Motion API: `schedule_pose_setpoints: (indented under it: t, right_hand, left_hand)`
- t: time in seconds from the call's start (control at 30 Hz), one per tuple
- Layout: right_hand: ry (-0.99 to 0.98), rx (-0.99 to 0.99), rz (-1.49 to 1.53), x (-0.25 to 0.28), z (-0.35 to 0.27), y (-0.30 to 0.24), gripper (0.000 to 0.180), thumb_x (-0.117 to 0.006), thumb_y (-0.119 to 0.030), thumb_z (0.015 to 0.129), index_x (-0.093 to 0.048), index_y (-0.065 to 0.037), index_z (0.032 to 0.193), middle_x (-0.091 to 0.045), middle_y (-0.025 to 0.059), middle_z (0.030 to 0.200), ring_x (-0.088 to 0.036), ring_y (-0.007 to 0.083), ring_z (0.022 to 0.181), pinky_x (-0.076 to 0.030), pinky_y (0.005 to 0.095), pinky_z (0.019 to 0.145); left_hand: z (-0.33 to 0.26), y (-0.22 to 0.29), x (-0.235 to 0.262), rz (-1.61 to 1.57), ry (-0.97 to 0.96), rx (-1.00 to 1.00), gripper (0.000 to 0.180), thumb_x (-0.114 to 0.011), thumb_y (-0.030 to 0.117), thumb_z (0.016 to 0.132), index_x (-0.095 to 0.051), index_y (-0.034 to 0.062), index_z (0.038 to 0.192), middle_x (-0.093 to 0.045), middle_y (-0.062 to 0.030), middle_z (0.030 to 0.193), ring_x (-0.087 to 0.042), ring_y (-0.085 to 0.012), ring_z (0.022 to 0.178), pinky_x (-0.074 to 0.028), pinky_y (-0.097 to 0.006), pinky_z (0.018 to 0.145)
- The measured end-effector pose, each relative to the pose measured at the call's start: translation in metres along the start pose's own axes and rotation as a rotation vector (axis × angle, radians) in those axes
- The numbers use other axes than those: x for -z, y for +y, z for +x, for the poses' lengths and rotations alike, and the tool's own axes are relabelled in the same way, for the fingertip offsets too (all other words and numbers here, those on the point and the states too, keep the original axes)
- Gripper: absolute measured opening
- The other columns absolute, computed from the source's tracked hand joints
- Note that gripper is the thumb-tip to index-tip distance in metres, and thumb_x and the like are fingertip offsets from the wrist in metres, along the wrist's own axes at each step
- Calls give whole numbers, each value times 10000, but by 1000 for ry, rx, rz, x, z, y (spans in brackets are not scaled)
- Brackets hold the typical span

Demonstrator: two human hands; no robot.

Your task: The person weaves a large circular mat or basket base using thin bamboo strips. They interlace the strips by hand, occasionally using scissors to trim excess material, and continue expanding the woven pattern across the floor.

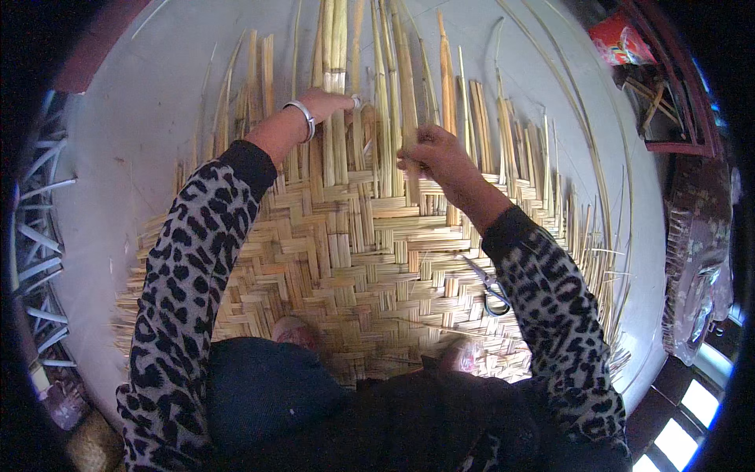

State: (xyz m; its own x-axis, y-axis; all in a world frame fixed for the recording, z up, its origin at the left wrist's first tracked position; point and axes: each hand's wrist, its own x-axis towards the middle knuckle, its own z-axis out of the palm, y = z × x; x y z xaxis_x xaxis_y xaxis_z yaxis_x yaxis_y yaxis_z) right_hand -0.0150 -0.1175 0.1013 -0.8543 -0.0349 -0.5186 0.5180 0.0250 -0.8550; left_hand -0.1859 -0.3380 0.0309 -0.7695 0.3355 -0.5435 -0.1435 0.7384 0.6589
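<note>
A large woven mat (314, 259) of pale reed strips lies on the floor in front of me, its unwoven strips fanning out at the far side. My left hand (326, 104), wearing a silver bracelet (301, 116), is closed on a bundle of upright reed strips (335, 47) near the far middle. Its fingertips are partly hidden among the strips. Farther right, my right hand (434, 153) pinches a flat reed strip (408, 102) just above the woven edge. A pair of scissors (491, 295) rests on the mat, nearer to me than my right hand.
My shoes (295, 331) are on the mat's near part. Long thin strips (578, 86) curve across the pale floor (102, 189) at the right. A metal rack (43, 244) stands at the left, a red-framed piece of furniture (680, 147) and a dark patterned cloth (696, 252) at the right.
</note>
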Motion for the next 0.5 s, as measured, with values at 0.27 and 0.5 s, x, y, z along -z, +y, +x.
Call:
schedule_pose_setpoints:
  t: [0.27, 0.5]
  right_hand:
    - [-21, -61, -62, -39, 61, -2, 196, -691, -179, 806, -670, -62, 962, -646, 29, 776, -618, 96, 672, -496, 238, 584]
    - [-119, -98, -56, -36, 68, 1, 254, -705, -220, 819, -631, -77, 1015, -641, 10, 759, -613, 99, 642, -469, 270, 538]
  left_hand:
    - [-15, -9, -4, -539, -97, -73, 463, -785, 312, 712, -674, -28, 1007, -670, -100, 891, -611, -183, 724, -494, -344, 634]
    - [-31, -6, -6, -718, -133, -127, 444, -781, 320, 734, -677, -24, 995, -667, -94, 884, -609, -176, 702, -487, -374, 585]
